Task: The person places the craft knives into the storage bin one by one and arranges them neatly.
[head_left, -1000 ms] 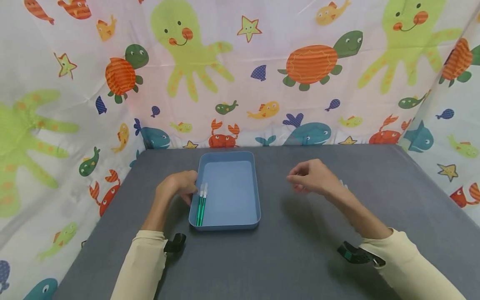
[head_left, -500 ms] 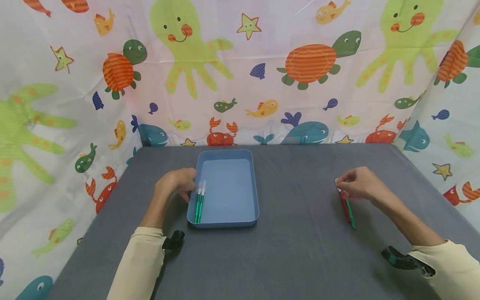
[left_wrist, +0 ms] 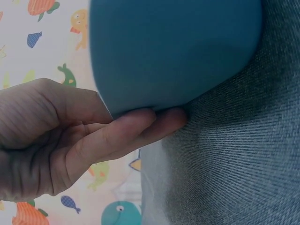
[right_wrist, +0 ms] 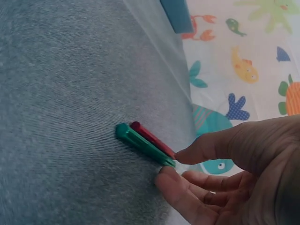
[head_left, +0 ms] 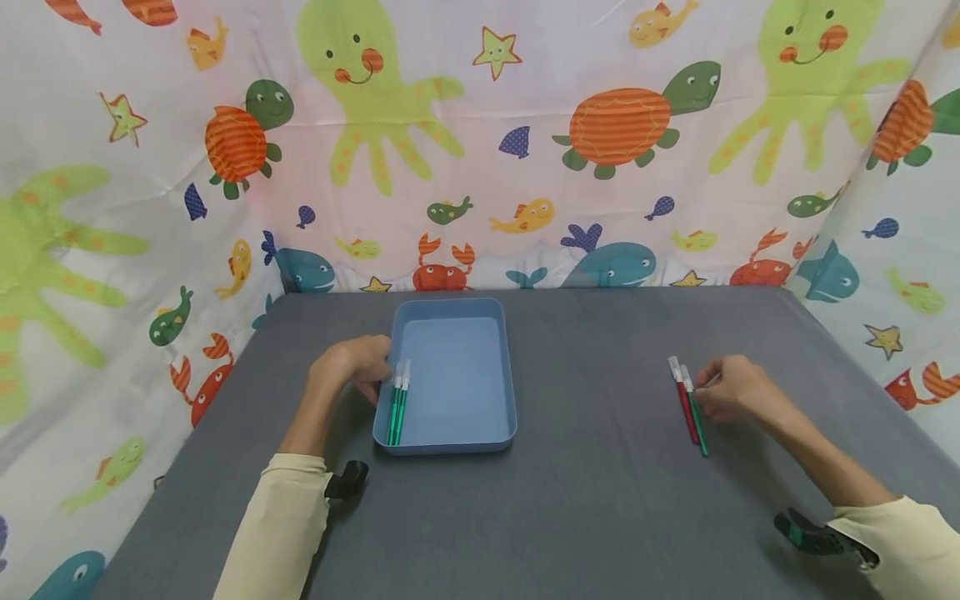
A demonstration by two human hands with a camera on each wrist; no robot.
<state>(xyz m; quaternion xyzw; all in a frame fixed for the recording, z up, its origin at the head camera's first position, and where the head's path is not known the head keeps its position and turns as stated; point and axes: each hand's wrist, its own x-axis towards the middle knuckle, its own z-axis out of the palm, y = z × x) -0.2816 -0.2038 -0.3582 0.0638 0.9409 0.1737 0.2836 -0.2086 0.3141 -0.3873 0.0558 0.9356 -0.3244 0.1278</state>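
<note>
My left hand (head_left: pixel 360 367) grips the left wall of a shallow blue tray (head_left: pixel 457 447); in the left wrist view its fingers (left_wrist: pixel 136 123) lie against the tray's outer side. Two green markers (head_left: pixel 397 412) with clear caps lie side by side in the tray, along its left wall. On the right of the table, a red marker (head_left: pixel 687 412) and a green marker (head_left: pixel 696 423) lie close together. My right hand (head_left: pixel 735 387) pinches the green one near its cap, thumb and index finger at either side of it in the right wrist view.
A grey cloth covers the table (head_left: pixel 585 500). Behind it and at both sides hangs a white curtain (head_left: pixel 540 75) printed with sea animals. A black wrist camera (head_left: pixel 817 533) sits on my right sleeve, and another (head_left: pixel 347 480) on my left.
My right hand has moved from beside the tray over to the right, first above the two markers, then to the green one's right side. The left hand stays on the tray.
</note>
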